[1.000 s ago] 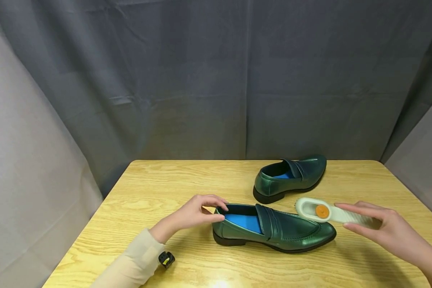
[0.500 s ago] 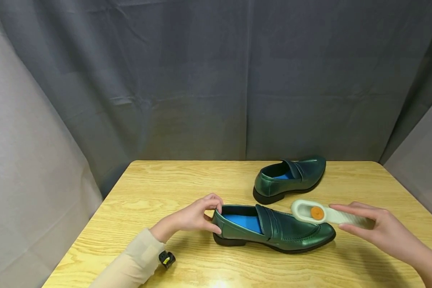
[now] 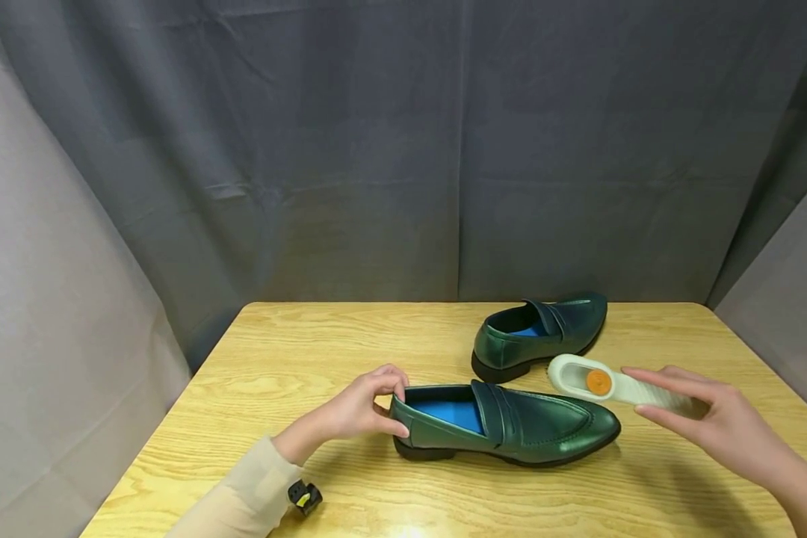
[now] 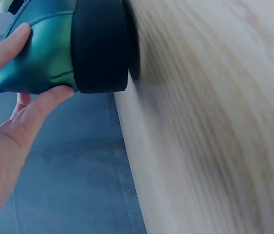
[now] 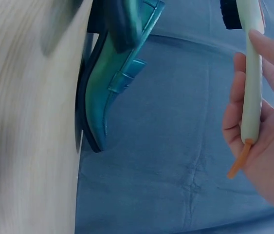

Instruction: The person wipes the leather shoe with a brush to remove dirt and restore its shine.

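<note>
A dark green loafer (image 3: 558, 430) with a blue insole stands on the table, toe to the right. My left hand (image 3: 356, 411) grips its heel, fingers at the rim and thumb along the near side; the left wrist view shows this heel (image 4: 46, 48) close up. Above and behind the toe, my right hand (image 3: 726, 426) holds a pale green shoe brush (image 3: 635, 392) with an orange button. In the right wrist view the brush's dark bristles (image 5: 230, 13) are partly visible, and an orange tab (image 5: 240, 160) hangs from its handle end. The brush appears apart from the shoe.
A second green loafer (image 3: 545, 332) stands farther back on the wooden table (image 3: 309, 340), toe pointing right and away. A small black object with a yellow mark (image 3: 305, 497) is by the left sleeve (image 3: 242, 489). Dark grey cloth (image 3: 350, 164) hangs behind the table.
My left hand has lowered from the opening and taken hold of the heel. The front loafer has shifted slightly left. My right hand dipped the brush left, then raised it a little.
</note>
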Available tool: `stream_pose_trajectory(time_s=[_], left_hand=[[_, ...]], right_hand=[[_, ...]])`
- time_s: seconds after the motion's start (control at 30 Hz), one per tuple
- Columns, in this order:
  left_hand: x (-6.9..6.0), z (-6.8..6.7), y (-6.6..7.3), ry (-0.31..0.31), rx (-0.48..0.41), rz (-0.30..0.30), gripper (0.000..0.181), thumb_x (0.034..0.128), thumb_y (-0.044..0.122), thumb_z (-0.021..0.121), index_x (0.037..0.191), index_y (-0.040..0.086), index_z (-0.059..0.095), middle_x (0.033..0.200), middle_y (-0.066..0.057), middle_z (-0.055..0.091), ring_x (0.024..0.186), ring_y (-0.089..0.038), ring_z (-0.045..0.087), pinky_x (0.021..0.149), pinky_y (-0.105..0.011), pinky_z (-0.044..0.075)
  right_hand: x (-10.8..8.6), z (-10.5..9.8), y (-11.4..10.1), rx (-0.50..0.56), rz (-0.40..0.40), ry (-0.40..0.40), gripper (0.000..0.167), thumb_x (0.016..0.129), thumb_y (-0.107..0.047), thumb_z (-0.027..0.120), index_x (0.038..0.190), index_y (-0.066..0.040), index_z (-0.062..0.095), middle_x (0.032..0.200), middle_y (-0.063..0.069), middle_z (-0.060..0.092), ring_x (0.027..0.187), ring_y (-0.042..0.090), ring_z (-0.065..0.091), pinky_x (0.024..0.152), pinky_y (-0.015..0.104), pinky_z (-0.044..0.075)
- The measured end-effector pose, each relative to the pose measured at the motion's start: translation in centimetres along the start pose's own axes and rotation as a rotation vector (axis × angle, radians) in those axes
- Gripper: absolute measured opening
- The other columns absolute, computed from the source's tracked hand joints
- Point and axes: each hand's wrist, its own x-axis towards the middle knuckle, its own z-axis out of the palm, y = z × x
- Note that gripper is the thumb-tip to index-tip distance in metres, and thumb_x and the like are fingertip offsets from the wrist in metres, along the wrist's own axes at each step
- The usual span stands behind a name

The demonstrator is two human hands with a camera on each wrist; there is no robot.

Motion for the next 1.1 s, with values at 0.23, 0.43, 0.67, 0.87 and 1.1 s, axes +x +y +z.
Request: stream_pose_trajectory(time_s=[0.23, 0.43, 0.67, 0.87, 1.1], left_hand=[[-0.8, -1.2, 1.6, 0.138, -0.024, 0.031, 0.033, 0.0732, -0.004, 0.082, 0.084, 0.006, 0.053, 0.112, -0.015, 0.048, 0.106, -0.033, 0.052, 0.069, -0.033, 0.056], [-1.5, -2.7, 2.7, 0.269, -0.014, 0.008, 0.033, 0.0725, -0.007, 0.081, 0.084, 0.006, 0.053, 0.115, -0.015, 0.048, 0.107, -0.036, 0.053, 0.07, -0.035, 0.056], [-2.7, -4.1, 2.6, 0.401, -0.04, -0.014, 0.032, 0.0714, -0.008, 0.081, 0.084, 0.003, 0.053, 0.119, -0.019, 0.047, 0.106, -0.04, 0.056, 0.071, -0.036, 0.056], [-3.3, -4.8, 1.7, 0.506, -0.032, -0.006, 0.03, 0.0726, -0.01, 0.08, 0.086, -0.001, 0.054, 0.12, -0.021, 0.048, 0.109, -0.043, 0.055, 0.075, -0.033, 0.055], [-3.1, -5.8, 0.6, 0.618, 0.064, -0.033, 0.031, 0.0725, -0.004, 0.082, 0.088, 0.0, 0.057, 0.111, -0.016, 0.054, 0.108, -0.029, 0.052, 0.099, -0.043, 0.043]], right_hand=[[0.5, -0.3, -1.1, 0.026, -0.033, 0.097, 0.053, 0.075, 0.013, 0.076, 0.124, -0.006, 0.067, 0.096, -0.011, 0.064, 0.076, 0.005, 0.046, 0.058, 0.019, 0.036], [1.2, -0.1, -2.4, 0.052, -0.08, 0.115, 0.055, 0.07, 0.018, 0.076, 0.12, -0.004, 0.068, 0.093, -0.007, 0.064, 0.073, 0.006, 0.044, 0.055, 0.022, 0.035], [2.2, 1.4, -2.9, 0.075, -0.106, 0.026, 0.052, 0.073, 0.012, 0.078, 0.121, -0.008, 0.068, 0.096, -0.006, 0.064, 0.076, 0.007, 0.049, 0.059, 0.021, 0.038], [2.7, 2.7, -2.3, 0.076, -0.091, -0.032, 0.049, 0.078, 0.004, 0.077, 0.123, -0.012, 0.068, 0.102, -0.008, 0.063, 0.079, 0.008, 0.05, 0.059, 0.022, 0.04], [2.6, 3.5, -2.0, 0.077, -0.085, -0.076, 0.048, 0.079, 0.0, 0.078, 0.124, -0.014, 0.068, 0.099, -0.007, 0.062, 0.075, 0.009, 0.05, 0.056, 0.024, 0.041]])
